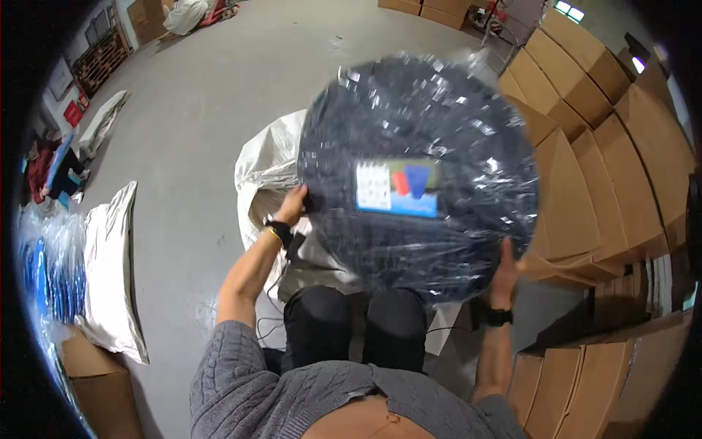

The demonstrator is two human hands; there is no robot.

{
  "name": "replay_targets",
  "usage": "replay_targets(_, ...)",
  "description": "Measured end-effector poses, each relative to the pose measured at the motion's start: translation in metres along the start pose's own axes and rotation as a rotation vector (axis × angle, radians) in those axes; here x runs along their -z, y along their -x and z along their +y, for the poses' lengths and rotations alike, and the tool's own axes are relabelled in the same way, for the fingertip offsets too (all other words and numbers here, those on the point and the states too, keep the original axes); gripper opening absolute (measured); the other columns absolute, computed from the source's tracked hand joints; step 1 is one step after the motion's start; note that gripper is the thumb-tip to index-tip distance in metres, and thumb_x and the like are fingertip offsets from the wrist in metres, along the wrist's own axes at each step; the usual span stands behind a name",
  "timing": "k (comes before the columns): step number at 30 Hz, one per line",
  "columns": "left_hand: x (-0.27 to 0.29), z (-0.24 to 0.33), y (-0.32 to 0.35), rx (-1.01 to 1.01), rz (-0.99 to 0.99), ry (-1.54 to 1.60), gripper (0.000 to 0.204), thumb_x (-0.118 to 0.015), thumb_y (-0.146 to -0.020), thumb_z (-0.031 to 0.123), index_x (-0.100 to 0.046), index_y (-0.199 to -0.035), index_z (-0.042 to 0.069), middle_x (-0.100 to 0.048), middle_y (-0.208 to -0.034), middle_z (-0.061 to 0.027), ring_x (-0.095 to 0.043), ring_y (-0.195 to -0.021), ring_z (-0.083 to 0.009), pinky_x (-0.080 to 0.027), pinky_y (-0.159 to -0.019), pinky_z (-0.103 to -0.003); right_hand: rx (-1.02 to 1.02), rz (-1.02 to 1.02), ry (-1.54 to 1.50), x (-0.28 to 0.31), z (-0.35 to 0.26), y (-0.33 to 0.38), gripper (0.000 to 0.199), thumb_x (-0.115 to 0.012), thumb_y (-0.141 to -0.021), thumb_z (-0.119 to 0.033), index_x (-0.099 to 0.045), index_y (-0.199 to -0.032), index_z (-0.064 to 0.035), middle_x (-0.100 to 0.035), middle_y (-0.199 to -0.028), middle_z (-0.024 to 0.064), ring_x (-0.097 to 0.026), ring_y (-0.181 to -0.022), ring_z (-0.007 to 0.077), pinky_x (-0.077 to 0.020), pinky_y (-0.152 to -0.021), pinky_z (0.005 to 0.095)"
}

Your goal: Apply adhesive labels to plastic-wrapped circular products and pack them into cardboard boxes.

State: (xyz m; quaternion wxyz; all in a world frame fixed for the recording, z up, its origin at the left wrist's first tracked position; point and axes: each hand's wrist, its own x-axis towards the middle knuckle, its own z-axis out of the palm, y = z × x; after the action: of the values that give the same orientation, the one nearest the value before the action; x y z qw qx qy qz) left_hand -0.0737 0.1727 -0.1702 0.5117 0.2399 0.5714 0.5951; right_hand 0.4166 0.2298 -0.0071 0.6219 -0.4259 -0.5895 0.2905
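A large, flat, round black bundle wrapped in shiny clear plastic is held up in front of my knees. Its middle bears a printed picture label in blue, white and red. My left hand grips the bundle's left edge, fingers going out of sight behind it. At the lower right edge, my right hand holds on with its thumb on the front; its other fingers are mostly hidden. A crumpled white sack lies behind and below the bundle, partly covered by it.
Stacked cardboard boxes rise close on the right, with more boxes near the front right. At left are a white sack, blue plastic-wrapped packages and a carton. Another person is at the far left.
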Motion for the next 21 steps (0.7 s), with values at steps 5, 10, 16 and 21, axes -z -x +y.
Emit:
replay_targets(5,-0.016,0.202,0.077,-0.571,-0.041,-0.160,0.055,-0.053,-0.093,0.027,-0.036,-0.134,-0.005,-0.044,-0.133,-0.0139,-0.044,-0.119,-0.0196,-0.034,-0.100,-0.032,-0.200,0.120,-0.460,0.018,-0.016,-0.036,0.050,-0.058,-0.090,-0.033,-0.050,-0.121,0.0061,-0.058,-0.113,0.0080,-0.056,-0.100,0.0175,-0.0438,-0.089,0.0332)
replay_targets(10,-0.032,0.295,0.172,-0.834,-0.037,-0.493,0.033,-0.051,-0.095,0.022,-0.053,-0.114,-0.005,-0.059,-0.108,-0.0047,-0.051,-0.099,-0.0108,-0.042,-0.087,-0.027,-0.456,0.308,-0.878,-0.025,-0.028,-0.026,0.063,-0.048,-0.090,-0.051,-0.041,-0.131,-0.0035,-0.050,-0.127,0.0090,-0.051,-0.111,0.0243,-0.0430,-0.093,0.0352)
replay_targets(16,-0.095,0.384,0.322,-1.321,0.050,-0.769,0.028,-0.051,-0.095,0.022,-0.058,-0.098,-0.005,-0.058,-0.087,0.0021,-0.048,-0.077,-0.0064,-0.041,-0.066,-0.026,-0.467,0.115,-0.945,-0.064,-0.033,-0.005,0.061,-0.047,-0.090,-0.052,-0.044,-0.129,-0.0051,-0.050,-0.128,0.0068,-0.046,-0.115,0.0219,-0.0381,-0.098,0.0370)
replay_targets(21,-0.108,0.374,0.376,-1.342,-0.146,-0.521,0.032,-0.042,-0.096,0.013,-0.050,-0.123,-0.003,-0.049,-0.128,-0.0146,-0.042,-0.124,-0.0247,-0.031,-0.103,-0.031,-0.451,-0.180,-1.361,-0.101,-0.054,0.012,0.061,-0.039,-0.093,-0.050,-0.035,-0.137,-0.0070,-0.038,-0.140,0.0073,-0.036,-0.125,0.0255,-0.0268,-0.108,0.0379)
